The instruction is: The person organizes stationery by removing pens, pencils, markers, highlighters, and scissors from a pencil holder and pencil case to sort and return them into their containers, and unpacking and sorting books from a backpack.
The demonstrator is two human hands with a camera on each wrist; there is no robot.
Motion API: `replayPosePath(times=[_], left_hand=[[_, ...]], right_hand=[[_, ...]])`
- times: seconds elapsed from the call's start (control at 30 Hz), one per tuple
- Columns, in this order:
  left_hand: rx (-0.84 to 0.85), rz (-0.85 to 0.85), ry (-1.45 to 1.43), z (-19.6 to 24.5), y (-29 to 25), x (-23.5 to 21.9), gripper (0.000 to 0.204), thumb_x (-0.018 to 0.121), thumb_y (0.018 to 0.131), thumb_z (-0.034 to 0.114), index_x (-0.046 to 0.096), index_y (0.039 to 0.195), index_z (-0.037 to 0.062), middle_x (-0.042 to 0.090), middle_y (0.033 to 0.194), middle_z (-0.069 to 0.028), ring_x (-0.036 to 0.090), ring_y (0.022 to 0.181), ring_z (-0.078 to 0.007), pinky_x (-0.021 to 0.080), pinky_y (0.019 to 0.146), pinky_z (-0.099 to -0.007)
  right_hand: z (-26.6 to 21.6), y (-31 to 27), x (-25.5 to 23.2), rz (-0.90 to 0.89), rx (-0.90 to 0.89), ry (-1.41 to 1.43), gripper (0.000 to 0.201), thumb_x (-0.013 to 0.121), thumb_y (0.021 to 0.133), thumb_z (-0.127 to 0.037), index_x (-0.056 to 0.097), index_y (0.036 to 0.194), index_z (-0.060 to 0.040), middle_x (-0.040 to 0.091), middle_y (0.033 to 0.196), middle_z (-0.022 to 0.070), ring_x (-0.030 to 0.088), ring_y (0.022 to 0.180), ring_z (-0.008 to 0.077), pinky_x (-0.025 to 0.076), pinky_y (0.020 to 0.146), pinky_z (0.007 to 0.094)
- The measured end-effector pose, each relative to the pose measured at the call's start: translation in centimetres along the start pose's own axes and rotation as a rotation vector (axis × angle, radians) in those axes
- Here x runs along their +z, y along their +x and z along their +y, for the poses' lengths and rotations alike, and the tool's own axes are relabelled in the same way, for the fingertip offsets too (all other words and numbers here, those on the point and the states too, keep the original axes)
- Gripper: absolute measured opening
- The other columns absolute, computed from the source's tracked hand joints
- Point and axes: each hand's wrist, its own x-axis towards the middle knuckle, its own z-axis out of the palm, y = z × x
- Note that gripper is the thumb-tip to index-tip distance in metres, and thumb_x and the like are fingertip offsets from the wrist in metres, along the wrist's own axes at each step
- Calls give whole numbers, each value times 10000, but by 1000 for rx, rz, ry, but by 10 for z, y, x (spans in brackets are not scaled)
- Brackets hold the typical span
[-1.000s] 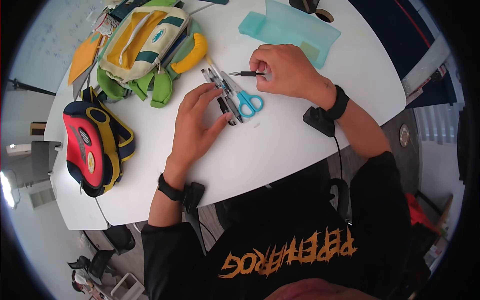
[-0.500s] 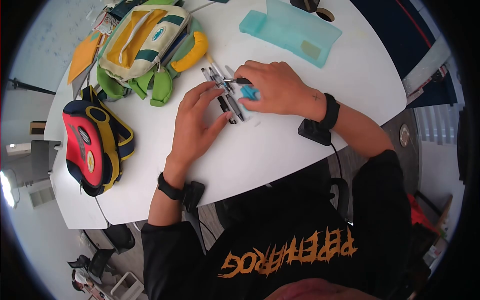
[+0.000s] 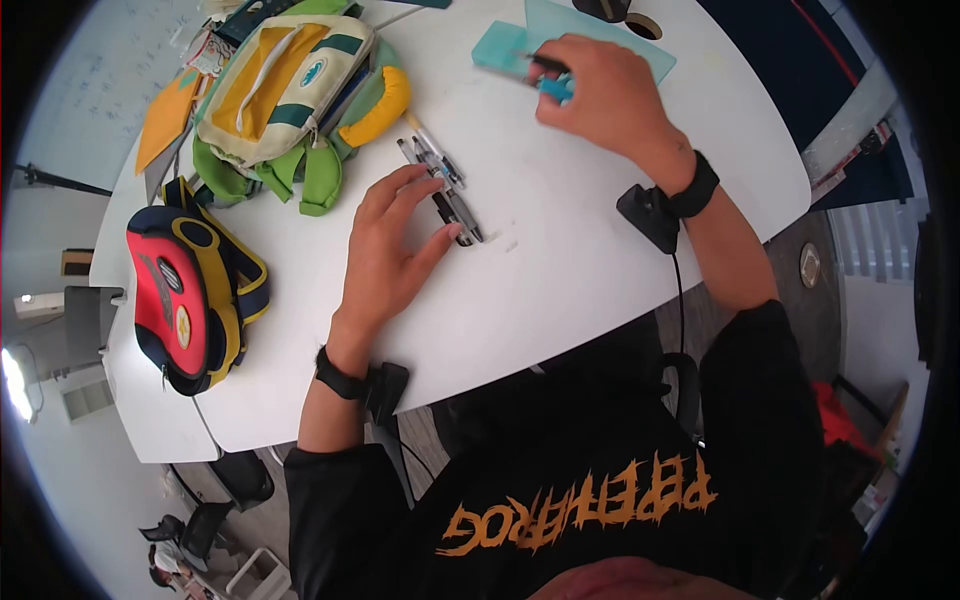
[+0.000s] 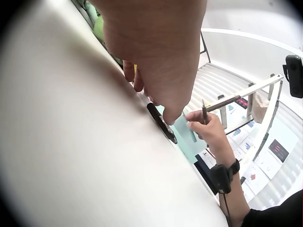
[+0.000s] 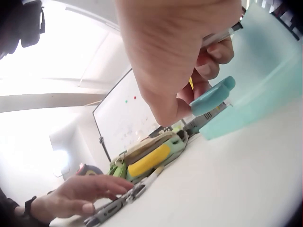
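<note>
My right hand point(image 3: 610, 95) holds a pair of scissors by its blue handles point(image 5: 213, 98) together with a pen point(image 5: 222, 35), raised over the near side of a translucent teal pencil case point(image 3: 497, 45). The scissor blades are hidden by the hand. On the white table, my left hand point(image 3: 382, 250) lies beside a small group of pens point(image 3: 462, 212), fingers spread and gently bent, with fingertips and thumb right at them. One black pen point(image 4: 161, 122) shows beneath the left thumb in the left wrist view.
A green, cream and yellow backpack point(image 3: 270, 90) sits beyond the left hand. Nearer on the left stands a red and navy bag point(image 3: 170, 290) with yellow trim. An orange envelope point(image 3: 168, 120) lies at the far left. Behind the teal case is a cable hole point(image 3: 644, 25).
My right hand, pen in its grip, came down to the scissors beside the pens, picked them up and carried them away to the teal case. The left hand has stayed in place.
</note>
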Motion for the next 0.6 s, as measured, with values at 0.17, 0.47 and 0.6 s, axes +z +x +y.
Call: replayPosePath(times=[0.17, 0.47, 0.6], left_hand=[[11, -1, 8, 0, -2, 1, 484, 842, 874, 145, 697, 1327, 54, 606, 1471, -150, 581, 1364, -350, 467, 1141, -432], [19, -2, 14, 0, 0, -1, 482, 840, 875, 138, 701, 1328, 54, 602, 1477, -158, 582, 1365, -351, 466, 1141, -432], [-3, -5, -5, 0, -2, 1, 476, 840, 880, 140, 702, 1327, 58, 602, 1479, -158, 582, 1366, -350, 468, 1140, -431]], right_hand=[[32, 7, -3, -30, 96, -171, 238, 760, 767, -234, 764, 984, -137, 749, 919, 5, 710, 763, 232, 570, 706, 345], [47, 4, 18, -55, 87, -57, 242, 790, 916, -190, 747, 1146, -126, 764, 1025, 37, 727, 858, 230, 572, 746, 346], [59, 0, 31, 4, -10, -47, 222, 764, 924, -162, 764, 1143, -124, 770, 1045, 66, 739, 886, 289, 584, 766, 407]])
